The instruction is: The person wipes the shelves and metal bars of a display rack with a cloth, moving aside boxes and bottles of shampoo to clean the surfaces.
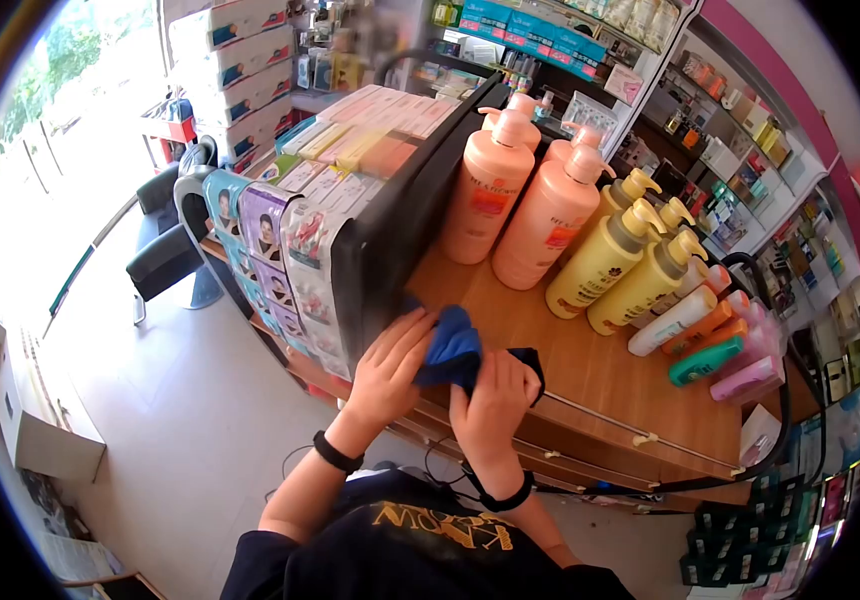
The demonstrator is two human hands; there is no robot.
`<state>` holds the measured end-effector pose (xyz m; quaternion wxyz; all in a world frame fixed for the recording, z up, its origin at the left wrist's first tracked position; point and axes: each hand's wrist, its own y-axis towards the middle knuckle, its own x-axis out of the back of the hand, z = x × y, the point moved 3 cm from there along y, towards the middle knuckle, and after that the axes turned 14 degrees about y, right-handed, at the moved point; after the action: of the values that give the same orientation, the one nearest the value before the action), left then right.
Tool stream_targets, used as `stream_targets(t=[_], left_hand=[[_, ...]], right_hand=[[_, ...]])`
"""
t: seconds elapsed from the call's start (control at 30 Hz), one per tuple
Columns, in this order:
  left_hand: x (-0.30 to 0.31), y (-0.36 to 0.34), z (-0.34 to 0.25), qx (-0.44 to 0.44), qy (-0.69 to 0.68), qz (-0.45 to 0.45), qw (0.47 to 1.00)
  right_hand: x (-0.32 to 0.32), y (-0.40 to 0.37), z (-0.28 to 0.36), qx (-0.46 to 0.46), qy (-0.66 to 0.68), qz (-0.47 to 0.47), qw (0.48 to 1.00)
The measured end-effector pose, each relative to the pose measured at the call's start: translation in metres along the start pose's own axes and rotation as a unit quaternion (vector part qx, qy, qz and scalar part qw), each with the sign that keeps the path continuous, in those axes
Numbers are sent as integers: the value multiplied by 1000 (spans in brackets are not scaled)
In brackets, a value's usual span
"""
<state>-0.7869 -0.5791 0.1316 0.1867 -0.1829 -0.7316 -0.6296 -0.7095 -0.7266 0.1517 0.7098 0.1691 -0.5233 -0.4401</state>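
A blue and black cloth (453, 345) is bunched between my two hands at the near left edge of the wooden shelf top (590, 370). My left hand (395, 360) lies against the cloth's left side, fingers close together. On the cloth's right part, my right hand (493, 395) has its fingers curled round the dark fabric. Just beyond the hands stand large pink pump bottles (547, 215), with yellow pump bottles (605, 262) to their right. Smaller tubes and bottles, among them a green one (707, 361), are at the right end. What lies under the cloth is hidden.
A black panel (415, 200) rises left of the hands, beside stacked boxes (350, 140) and hanging packets (270, 240). A thin rail (600, 413) runs along the shelf's near edge. Dark green boxes (735, 545) sit at lower right. Stocked shelves (730, 150) stand behind.
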Motion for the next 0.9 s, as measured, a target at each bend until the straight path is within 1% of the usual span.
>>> stream_targets(t=[0.03,0.07,0.2,0.27,0.3,0.4,0.43,0.5,0.63,0.73,0.83,0.9], left_hand=[[-1,-7,1,15,-2,-18,1000],[-1,-12,3,29,-5,-34,999],[-6,-13,-1,35,1,-36,999],[-9,-13,-6,69,-9,-69,995],[-12,-13,-11,68,-14,-66,995],[-20,-14,-22,106,25,-101,989],[-23,-17,-27,105,22,-101,989],[-31,-23,-40,85,70,-81,991],[-50,-23,-73,96,57,-79,991],[-59,-15,-103,88,63,-72,991],[-67,-10,-130,78,55,-60,994],[-74,-7,-149,47,31,-33,998]], right_hand=[[-3,3,2,6,11,13,1000],[-5,4,3,14,-5,18,1000],[-2,0,-3,-2,-24,43,999],[1,-2,-6,19,5,58,998],[5,-3,-9,15,2,58,998],[14,-7,-18,34,30,95,994],[20,-9,-22,32,28,94,995],[32,-15,-32,22,28,98,995],[66,-28,-49,-2,17,99,995],[86,-41,-64,-20,3,100,995],[104,-54,-81,-30,-19,77,996],[119,-65,-93,-51,-34,48,997]])
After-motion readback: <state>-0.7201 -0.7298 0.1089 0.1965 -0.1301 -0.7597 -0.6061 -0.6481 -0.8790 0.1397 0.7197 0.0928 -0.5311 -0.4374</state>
